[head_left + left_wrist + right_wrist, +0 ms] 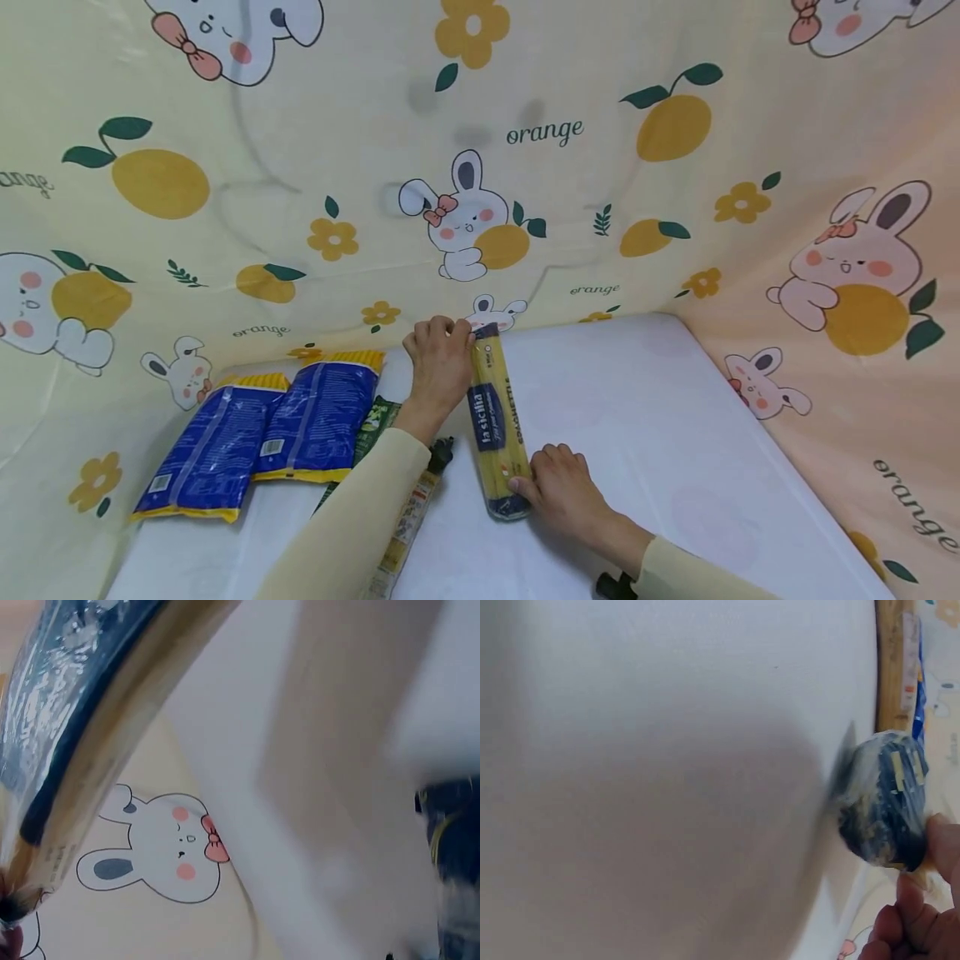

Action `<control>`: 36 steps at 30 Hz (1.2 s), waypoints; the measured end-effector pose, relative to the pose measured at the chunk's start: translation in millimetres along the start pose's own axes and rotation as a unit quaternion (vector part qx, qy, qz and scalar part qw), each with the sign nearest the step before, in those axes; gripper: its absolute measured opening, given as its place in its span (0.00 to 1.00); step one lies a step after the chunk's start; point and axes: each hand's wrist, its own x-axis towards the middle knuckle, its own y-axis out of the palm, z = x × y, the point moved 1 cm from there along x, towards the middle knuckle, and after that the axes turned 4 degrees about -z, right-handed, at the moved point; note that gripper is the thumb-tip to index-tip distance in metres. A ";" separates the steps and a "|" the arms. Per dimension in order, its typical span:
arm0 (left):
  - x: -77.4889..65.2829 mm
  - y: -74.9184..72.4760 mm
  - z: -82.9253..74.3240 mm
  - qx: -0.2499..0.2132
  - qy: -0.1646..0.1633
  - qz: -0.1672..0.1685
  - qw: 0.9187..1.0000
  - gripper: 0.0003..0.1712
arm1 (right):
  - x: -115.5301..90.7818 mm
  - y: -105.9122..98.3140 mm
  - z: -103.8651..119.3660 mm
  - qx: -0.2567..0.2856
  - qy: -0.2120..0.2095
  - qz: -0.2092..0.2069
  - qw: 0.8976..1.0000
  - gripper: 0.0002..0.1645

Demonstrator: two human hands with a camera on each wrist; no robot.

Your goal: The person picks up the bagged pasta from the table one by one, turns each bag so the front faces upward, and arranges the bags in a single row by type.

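Observation:
A long clear pack of spaghetti (pixel 495 417) with a dark blue label slants over the white table in the head view. At its far end my left hand (pixel 441 360) grips the wrapper. My right hand (pixel 567 490) pinches the near end, thumb across the top. From the left wrist the pack (pixel 82 727) appears close and blurred, with fingertips just showing at the lower left. In the right wrist view its dark end (pixel 889 802) points at the camera, between the thumb (pixel 946 847) and curled fingers (pixel 900 930).
Two blue-and-yellow bags (pixel 210 450) (pixel 318 421) lie at the left. A green packet (pixel 375 425) and a second long pack (pixel 408 525) are partly covered by the left forearm. Behind the white table (pixel 637 433) hangs a printed cloth (pixel 360 125).

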 end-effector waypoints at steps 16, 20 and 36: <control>-19.0 42.6 7.6 0.009 0.013 0.036 0.999 0.10 | -20.9 -15.8 -1.8 -0.033 -0.004 -0.004 0.999 0.25; -22.6 57.7 10.6 0.029 0.009 0.081 0.996 0.09 | -23.0 -13.2 -3.2 -0.050 -0.010 -0.017 0.999 0.25; -31.3 79.6 -0.9 0.055 -0.021 0.199 0.978 0.21 | -26.8 -9.1 -8.9 -0.065 0.017 0.012 0.998 0.23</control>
